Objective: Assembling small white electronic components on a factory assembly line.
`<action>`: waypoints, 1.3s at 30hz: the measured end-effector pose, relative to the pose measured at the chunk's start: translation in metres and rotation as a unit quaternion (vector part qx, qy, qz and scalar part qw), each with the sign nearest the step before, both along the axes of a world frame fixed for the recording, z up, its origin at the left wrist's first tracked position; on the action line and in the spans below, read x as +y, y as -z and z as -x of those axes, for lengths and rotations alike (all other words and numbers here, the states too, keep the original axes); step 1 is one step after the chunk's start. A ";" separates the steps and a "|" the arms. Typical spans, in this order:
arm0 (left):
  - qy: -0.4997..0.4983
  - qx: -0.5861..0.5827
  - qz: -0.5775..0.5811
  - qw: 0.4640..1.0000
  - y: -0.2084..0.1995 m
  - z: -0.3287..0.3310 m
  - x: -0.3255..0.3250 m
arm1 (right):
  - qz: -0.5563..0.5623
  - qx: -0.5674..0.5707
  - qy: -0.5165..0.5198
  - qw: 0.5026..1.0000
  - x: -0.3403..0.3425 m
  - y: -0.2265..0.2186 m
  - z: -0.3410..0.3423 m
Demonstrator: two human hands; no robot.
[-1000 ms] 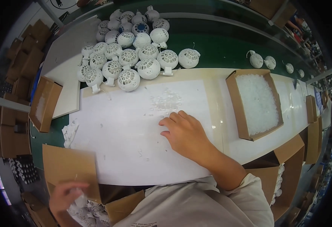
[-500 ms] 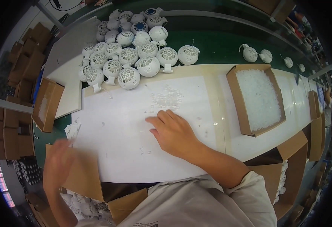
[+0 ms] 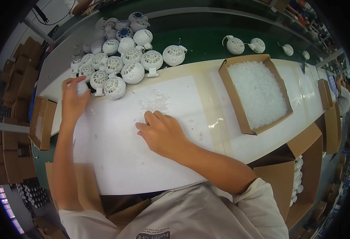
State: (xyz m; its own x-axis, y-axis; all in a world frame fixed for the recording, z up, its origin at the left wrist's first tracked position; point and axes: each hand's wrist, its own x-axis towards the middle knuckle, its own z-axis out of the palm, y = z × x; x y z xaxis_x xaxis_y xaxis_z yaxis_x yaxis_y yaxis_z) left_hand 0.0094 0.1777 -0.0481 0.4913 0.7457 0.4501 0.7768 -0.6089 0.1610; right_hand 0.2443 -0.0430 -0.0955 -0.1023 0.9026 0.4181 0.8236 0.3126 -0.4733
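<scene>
My left hand [image 3: 74, 99] reaches to the front left of a cluster of round white housings [image 3: 133, 73] with web-like grilles. Its fingers are closed round one white housing [image 3: 82, 88], partly hidden by the hand. My right hand [image 3: 163, 134] rests low over the white work surface [image 3: 115, 153], fingers curled and pinched together. Whatever sits between those fingertips is too small or hidden to make out. Just beyond them lies a loose scatter of small clear plastic pieces [image 3: 155, 102].
An open carton tray [image 3: 232, 93] full of clear pieces stands to the right, a smaller carton tray [image 3: 43, 123] at the left. Several housings [image 3: 235, 46] sit apart on the green belt [image 3: 199, 34]. By my right elbow an open carton [image 3: 276, 179] holds white parts.
My left hand has risen from above the lower-left carton to the cluster and closed on a housing. The right hand stays by the clear pieces. The whole view has shifted slightly.
</scene>
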 end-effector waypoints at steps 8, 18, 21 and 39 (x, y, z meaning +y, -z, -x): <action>-0.024 -0.655 0.570 0.495 -0.034 -0.013 -0.133 | 0.001 -0.031 0.046 0.998 0.007 0.007 -0.001; 0.089 -0.517 0.697 0.488 0.014 -0.002 -0.156 | 0.174 0.278 0.035 0.944 0.002 -0.033 -0.002; 0.154 -0.563 0.718 0.378 0.011 -0.013 -0.158 | 0.261 0.415 0.030 0.871 -0.001 -0.036 -0.003; 0.179 -0.420 0.510 0.729 0.021 -0.011 -0.188 | 0.268 0.501 -0.095 0.817 -0.015 -0.042 0.008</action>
State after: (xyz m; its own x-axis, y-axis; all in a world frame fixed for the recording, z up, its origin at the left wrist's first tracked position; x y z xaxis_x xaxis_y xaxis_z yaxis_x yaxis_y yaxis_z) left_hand 0.0208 -0.0100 -0.0693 0.6076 0.7942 0.0052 -0.0358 0.0209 0.9991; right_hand 0.2359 -0.0580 -0.0538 -0.1107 0.9912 -0.0723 -0.1019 -0.0837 -0.9913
